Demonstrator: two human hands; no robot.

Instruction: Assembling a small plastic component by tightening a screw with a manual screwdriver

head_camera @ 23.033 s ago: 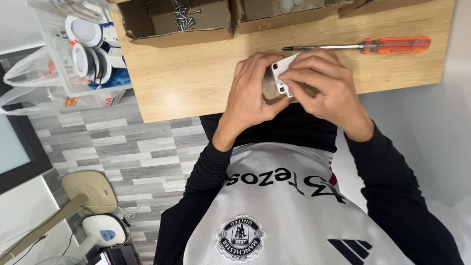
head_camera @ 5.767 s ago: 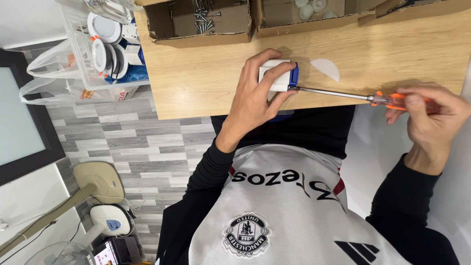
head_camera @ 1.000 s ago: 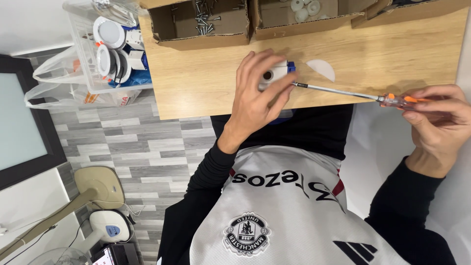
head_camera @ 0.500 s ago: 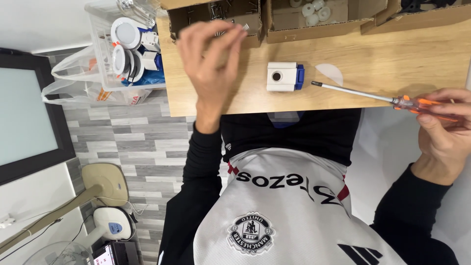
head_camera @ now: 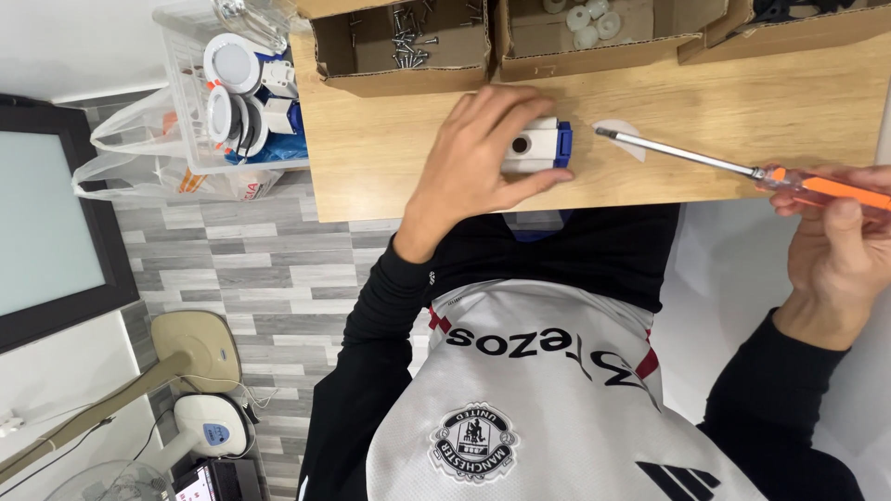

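Head view, seen inverted. The left hand [head_camera: 483,153] lies over a small white-and-blue block [head_camera: 538,147] on the wooden counter [head_camera: 742,102], fingers curled about it and thumb along its near edge. The right hand [head_camera: 840,246], beside the counter's edge, is closed around the orange handle of a screwdriver [head_camera: 742,167], whose tip rests just beside the block. Beyond the block stand cardboard boxes: one holding screws [head_camera: 408,37], one holding white round parts [head_camera: 585,14].

Wooden table [head_camera: 742,102] bears cardboard boxes [head_camera: 399,46], white-blue part [head_camera: 538,148], white disc [head_camera: 624,130].
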